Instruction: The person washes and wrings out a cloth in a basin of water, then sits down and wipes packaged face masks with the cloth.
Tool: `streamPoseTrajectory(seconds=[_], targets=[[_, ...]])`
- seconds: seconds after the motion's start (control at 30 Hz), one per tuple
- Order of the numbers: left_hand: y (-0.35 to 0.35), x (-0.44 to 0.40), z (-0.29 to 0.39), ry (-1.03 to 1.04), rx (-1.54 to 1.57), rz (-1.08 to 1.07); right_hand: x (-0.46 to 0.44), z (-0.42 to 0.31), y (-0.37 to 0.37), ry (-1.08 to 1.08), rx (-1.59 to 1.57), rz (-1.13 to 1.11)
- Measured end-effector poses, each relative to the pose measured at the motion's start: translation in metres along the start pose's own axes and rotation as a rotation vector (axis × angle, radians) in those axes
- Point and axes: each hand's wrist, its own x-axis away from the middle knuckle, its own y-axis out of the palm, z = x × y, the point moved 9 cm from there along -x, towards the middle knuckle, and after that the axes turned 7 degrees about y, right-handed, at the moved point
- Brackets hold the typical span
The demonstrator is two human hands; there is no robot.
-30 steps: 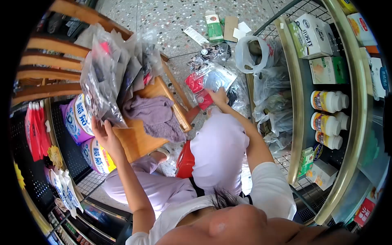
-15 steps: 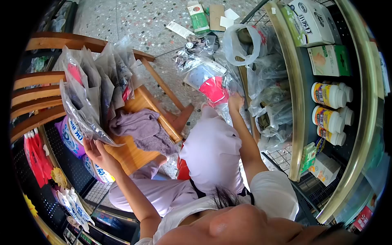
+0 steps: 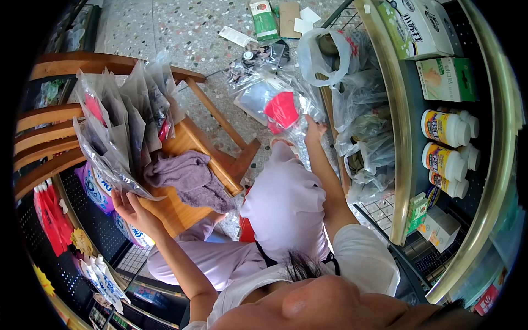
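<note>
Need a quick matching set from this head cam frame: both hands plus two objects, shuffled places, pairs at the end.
Column 1
1. left hand
2. right hand
3. purple towel
4. green-and-white box

Column 2
A. on the floor, next to brown cardboard
B. beside the red item in the packaging near the floor
C. at the lower edge of the clear bags
D. lying rumpled on the wooden chair

Pairs: 1-C, 2-B, 3-D, 4-A
</note>
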Motion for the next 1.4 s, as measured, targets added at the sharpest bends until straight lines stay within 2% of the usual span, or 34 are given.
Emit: streamPoseTrajectory(seconds=[0.03, 0.07, 0.13, 0.17, 0.27, 0.3, 0.4, 0.5, 0.63, 0.73, 0.8, 0.87, 1.0, 1.07, 1.13, 1.23, 1.27, 1.33, 1.4], targets=[[0.000, 0.000, 0.000, 0.001, 0.000, 0.000, 0.002, 0.006, 0.006, 0.049, -0.029, -0.008], [0.000, 0.000, 0.000, 0.003, 0.000, 0.001, 0.004, 0.016, 0.018, 0.176, -0.037, -0.157], [0.001, 0.000, -0.001, 0.006, 0.008, -0.001, 0.067, -0.029, 0.045, 0.430, -0.057, -0.458], [0.000, -0.001, -0.001, 0.010, 0.012, 0.000, 0.065, -0.026, 0.042, 0.389, 0.105, -0.306], [-0.003, -0.001, -0.005, -0.013, 0.016, 0.000, 0.066, -0.024, 0.074, 0.297, 0.135, -0.490], [-0.004, -0.002, -0.006, -0.006, 0.026, -0.004, 0.058, -0.014, 0.080, 0.247, 0.124, -0.464], [-0.004, -0.001, -0.004, -0.002, 0.020, 0.001, 0.099, -0.089, 0.081, -0.042, 0.314, -0.421], [-0.004, -0.002, -0.007, -0.007, 0.044, 0.003, 0.112, -0.124, 0.082, -0.415, 0.338, -0.463], [-0.004, -0.002, -0.012, -0.028, 0.096, -0.004, 0.178, -0.218, 0.049, -0.645, 0.398, -0.431], [-0.007, -0.001, -0.018, -0.012, 0.205, 0.037, 0.215, -0.280, 0.034, -0.868, 0.239, -0.473], [-0.010, 0.000, -0.018, 0.034, 0.228, 0.043, 0.235, -0.314, 0.022, -0.635, 0.208, -0.538], [-0.015, 0.002, -0.021, 0.060, 0.196, 0.028, 0.264, -0.368, 0.008, -0.788, 0.014, -0.526], [-0.020, 0.004, -0.032, 0.043, 0.293, 0.030, 0.337, -0.458, -0.022, -0.909, -0.163, -0.570], [-0.023, 0.001, -0.037, 0.072, 0.355, 0.032, 0.371, -0.484, -0.029, -0.831, -0.341, -0.669], [-0.025, 0.003, -0.041, 0.023, 0.482, 0.046, 0.393, -0.491, -0.024, -0.712, -0.370, -0.800], [-0.022, 0.006, -0.059, -0.194, 0.687, 0.042, 0.445, -0.489, -0.018, -0.632, -0.416, -1.007], [-0.019, 0.009, -0.061, -0.255, 0.767, 0.032, 0.460, -0.482, -0.017, -0.599, -0.332, -0.973], [-0.026, 0.006, -0.059, -0.275, 0.796, 0.080, 0.488, -0.467, -0.005, -0.554, -0.342, -1.096], [-0.019, 0.001, -0.076, -0.320, 0.897, 0.077, 0.508, -0.448, 0.011, -0.474, -0.246, -1.117]])
